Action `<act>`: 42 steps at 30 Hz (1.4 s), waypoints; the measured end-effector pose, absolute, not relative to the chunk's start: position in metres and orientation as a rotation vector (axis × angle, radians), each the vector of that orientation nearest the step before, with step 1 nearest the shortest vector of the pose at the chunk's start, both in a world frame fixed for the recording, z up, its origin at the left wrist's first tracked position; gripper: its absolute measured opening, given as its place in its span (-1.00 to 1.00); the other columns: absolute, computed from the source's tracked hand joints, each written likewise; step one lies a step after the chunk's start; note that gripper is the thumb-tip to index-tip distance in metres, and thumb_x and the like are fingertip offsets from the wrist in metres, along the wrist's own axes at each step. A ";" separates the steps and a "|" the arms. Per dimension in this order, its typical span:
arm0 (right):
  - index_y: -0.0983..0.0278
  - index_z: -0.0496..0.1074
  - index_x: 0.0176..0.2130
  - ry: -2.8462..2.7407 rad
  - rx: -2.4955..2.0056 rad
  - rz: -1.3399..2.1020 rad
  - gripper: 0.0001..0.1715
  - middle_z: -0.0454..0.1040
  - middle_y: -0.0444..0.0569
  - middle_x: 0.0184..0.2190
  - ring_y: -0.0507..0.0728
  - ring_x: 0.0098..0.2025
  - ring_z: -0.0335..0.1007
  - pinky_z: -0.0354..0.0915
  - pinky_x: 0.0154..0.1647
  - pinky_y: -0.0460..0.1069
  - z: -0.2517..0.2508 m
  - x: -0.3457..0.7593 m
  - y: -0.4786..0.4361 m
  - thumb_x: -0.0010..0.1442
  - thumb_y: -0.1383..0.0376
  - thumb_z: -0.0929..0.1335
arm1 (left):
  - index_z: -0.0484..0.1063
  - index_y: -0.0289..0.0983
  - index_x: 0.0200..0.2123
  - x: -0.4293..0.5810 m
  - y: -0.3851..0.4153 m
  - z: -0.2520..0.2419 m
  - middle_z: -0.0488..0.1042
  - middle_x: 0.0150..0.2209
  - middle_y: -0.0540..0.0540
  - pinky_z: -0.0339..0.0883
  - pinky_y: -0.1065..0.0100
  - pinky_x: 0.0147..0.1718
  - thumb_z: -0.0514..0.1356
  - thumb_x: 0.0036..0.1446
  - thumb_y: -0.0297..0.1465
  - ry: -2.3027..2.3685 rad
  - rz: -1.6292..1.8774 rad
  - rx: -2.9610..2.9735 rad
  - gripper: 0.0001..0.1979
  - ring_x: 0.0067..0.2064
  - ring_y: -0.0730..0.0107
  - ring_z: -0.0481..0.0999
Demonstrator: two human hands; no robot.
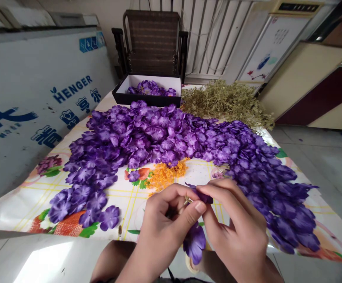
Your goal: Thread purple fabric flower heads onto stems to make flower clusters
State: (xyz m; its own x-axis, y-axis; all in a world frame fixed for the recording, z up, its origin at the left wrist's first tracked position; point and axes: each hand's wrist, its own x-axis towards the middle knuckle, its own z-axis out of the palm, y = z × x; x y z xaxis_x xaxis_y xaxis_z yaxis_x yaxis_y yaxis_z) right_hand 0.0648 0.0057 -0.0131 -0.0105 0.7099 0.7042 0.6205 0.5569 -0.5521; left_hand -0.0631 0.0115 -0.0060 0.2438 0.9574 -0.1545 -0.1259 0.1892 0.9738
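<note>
In the head view, both hands work close together at 6 o'clock, just over the near edge of the table point(26, 204). The right hand point(238, 232) pinches a small purple petal point(203, 195) between thumb and forefinger, its other fingers curled under. The left hand point(162, 226) is curled too, its thumb tip pressed up against the same petal from below, and a thin pale stalk point(187, 200) shows between the two hands. A larger purple bloom point(194, 243) hangs under the hands at 6 o'clock; what holds it is hidden. Just beyond the hands, at 11 o'clock from them, lies a small orange pile point(166, 175), touching the near rim of a wide heap point(159, 137) of purple flowers that arcs across the table from 8 o'clock to 4 o'clock. A stray flower point(109, 217) lies apart at 9 o'clock from the left hand. At 12 o'clock, on the far end, sits a dark box point(120, 96) with more purple flowers in it; a tangle of dry greenish sprigs point(227, 103) lies just beside it at 1 o'clock. A chair point(153, 43) stands behind the box, and a white freezer point(35, 110) flanks the table at 9 o'clock.
</note>
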 end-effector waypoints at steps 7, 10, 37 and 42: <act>0.43 0.44 -0.25 -1.699 -1.108 0.101 -0.76 0.43 0.03 -0.40 0.04 -0.27 0.41 0.36 -0.25 -0.09 -0.013 0.065 0.007 0.13 0.63 0.27 | 0.45 -0.28 -0.37 -0.065 0.010 -0.008 0.11 -0.64 0.15 -0.04 0.53 -0.63 0.26 0.12 -0.26 1.040 0.998 1.110 -0.81 -0.59 0.58 0.06; 0.44 0.44 -0.26 -1.704 -1.106 0.103 -0.77 0.43 0.04 -0.41 0.05 -0.28 0.40 0.36 -0.25 -0.07 -0.013 0.065 0.008 0.14 0.64 0.27 | 0.45 -0.27 -0.35 -0.065 0.012 -0.008 0.13 -0.62 0.14 -0.01 0.53 -0.62 0.25 0.14 -0.27 1.056 0.997 1.133 -0.82 -0.58 0.57 0.08; 0.42 0.45 -0.25 -1.719 -1.106 0.070 -0.74 0.44 0.06 -0.41 0.09 -0.32 0.39 0.37 -0.31 0.00 -0.014 0.068 0.015 0.12 0.64 0.28 | 0.44 -0.29 -0.39 -0.063 0.019 -0.007 0.08 -0.67 0.17 -0.11 0.52 -0.67 0.28 0.10 -0.26 1.050 0.989 1.070 -0.80 -0.62 0.61 0.02; 0.39 0.44 -0.24 -1.704 -1.123 0.113 -0.75 0.45 0.05 -0.39 0.08 -0.30 0.41 0.38 -0.32 -0.04 -0.014 0.068 0.013 0.13 0.62 0.28 | 0.46 -0.28 -0.39 -0.062 0.020 -0.006 0.09 -0.67 0.17 -0.09 0.53 -0.66 0.30 0.08 -0.29 1.036 0.983 1.045 -0.82 -0.62 0.61 0.03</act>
